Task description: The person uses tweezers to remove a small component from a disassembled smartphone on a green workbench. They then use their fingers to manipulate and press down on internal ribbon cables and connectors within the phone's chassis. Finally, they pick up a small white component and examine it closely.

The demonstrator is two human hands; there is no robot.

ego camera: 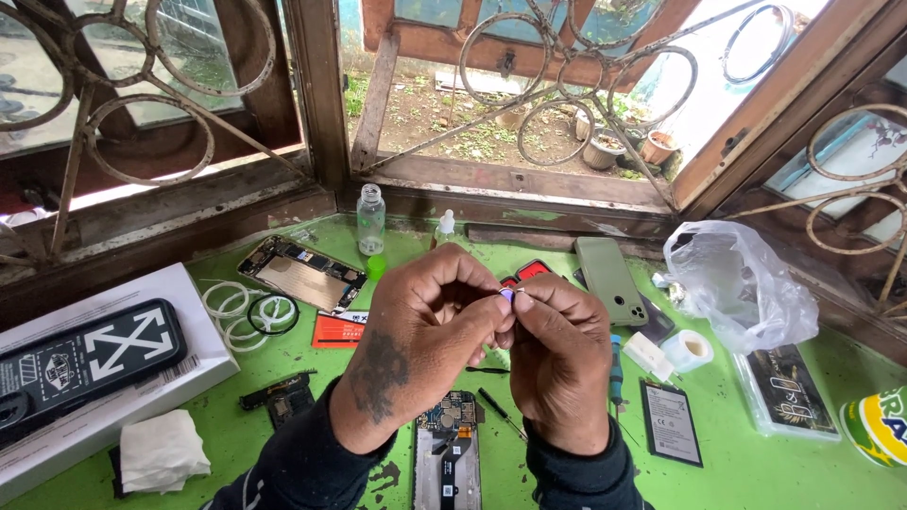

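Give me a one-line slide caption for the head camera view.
Left hand and right hand pinch a tiny purple part above an opened phone on a cluttered green table.

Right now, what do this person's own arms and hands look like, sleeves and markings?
Both hands are bare, no gloves or rings visible. The left hand has a dark tattoo on its back. The right hand shows no marking. Dark long sleeves cover both forearms to the wrists.

Bright green counter [756, 463], scuffed dark in spots. Sage-green phone back [609, 279] far right of centre. Black case [90, 359] with white crossed arrows, on white box [203, 354] at left. Red card [338, 331]. White tape roll [688, 349]; clear bottle [370, 219], green cap [376, 267]. Tiny purple piece [507, 295].
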